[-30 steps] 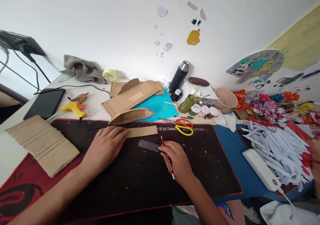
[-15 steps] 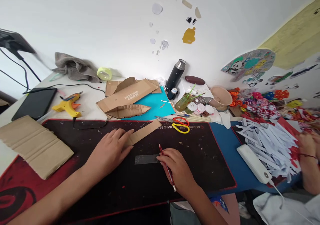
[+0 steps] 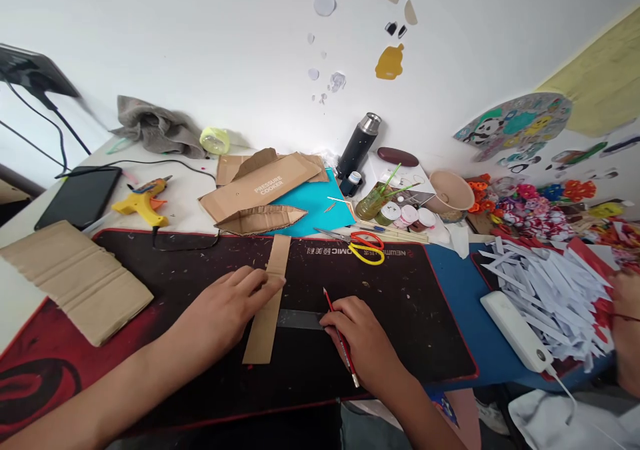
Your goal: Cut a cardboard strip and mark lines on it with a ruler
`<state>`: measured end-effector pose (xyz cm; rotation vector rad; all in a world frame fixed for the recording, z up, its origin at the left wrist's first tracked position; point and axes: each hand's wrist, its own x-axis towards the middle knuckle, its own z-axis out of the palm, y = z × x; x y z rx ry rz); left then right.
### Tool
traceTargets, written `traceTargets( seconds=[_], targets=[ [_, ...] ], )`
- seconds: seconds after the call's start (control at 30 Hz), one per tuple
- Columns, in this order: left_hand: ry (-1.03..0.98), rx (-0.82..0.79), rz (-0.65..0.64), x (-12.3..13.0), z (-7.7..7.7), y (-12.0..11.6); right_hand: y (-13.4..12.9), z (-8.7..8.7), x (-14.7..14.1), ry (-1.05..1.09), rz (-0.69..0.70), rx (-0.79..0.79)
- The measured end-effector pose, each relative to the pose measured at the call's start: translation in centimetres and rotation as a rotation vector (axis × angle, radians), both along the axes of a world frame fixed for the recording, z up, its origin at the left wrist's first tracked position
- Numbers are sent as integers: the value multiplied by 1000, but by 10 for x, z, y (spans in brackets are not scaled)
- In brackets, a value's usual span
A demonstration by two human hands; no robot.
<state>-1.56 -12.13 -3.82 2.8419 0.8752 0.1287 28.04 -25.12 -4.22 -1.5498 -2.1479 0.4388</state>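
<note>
My left hand (image 3: pixel 223 307) grips a long cardboard strip (image 3: pixel 265 330) by its left side, fingers curled over its middle. The strip stands nearly upright in view on the dark desk mat (image 3: pixel 400 317), its lower end pointing toward me. A red pencil (image 3: pixel 348 360) lies in my right hand (image 3: pixel 357 333), tip pointing away from me. The same hand's fingertips rest at the right end of a clear ruler (image 3: pixel 301 319), whose left end meets the cardboard strip. Beyond the strip are a boat-shaped cardboard piece (image 3: pixel 263 219) and scissors (image 3: pixel 367 247) with red and yellow handles.
A yellow glue gun (image 3: pixel 143 203) and a folded cardboard sheet (image 3: pixel 83 280) lie left. Behind stand a black flask (image 3: pixel 359 145) and paint jars (image 3: pixel 391 213). At right, another person's hand (image 3: pixel 626 303) is near white paper strips (image 3: pixel 540 297) and a white power bank-like box (image 3: pixel 517 331).
My left hand has turned the cardboard strip from slanting to nearly upright and brought it to the ruler's left end. My right hand keeps the pencil. The view has shifted slightly.
</note>
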Motion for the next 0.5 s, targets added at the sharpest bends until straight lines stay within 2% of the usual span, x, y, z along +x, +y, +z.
traceTargets(
  seconds=[0.1,0.17,0.33,0.5],
  targets=[
    [-43,60,-225,-2,-4,11,2,4,1,-8,18,-31],
    [-39,45,-301,-1,-7,14,2,5,2,-13,27,-39],
    [45,-78,-293,1,-4,13,-1,4,2,-10,16,-41],
    [88,-129,-289,2,-1,9,-5,5,1,-9,1,-39]
  ],
)
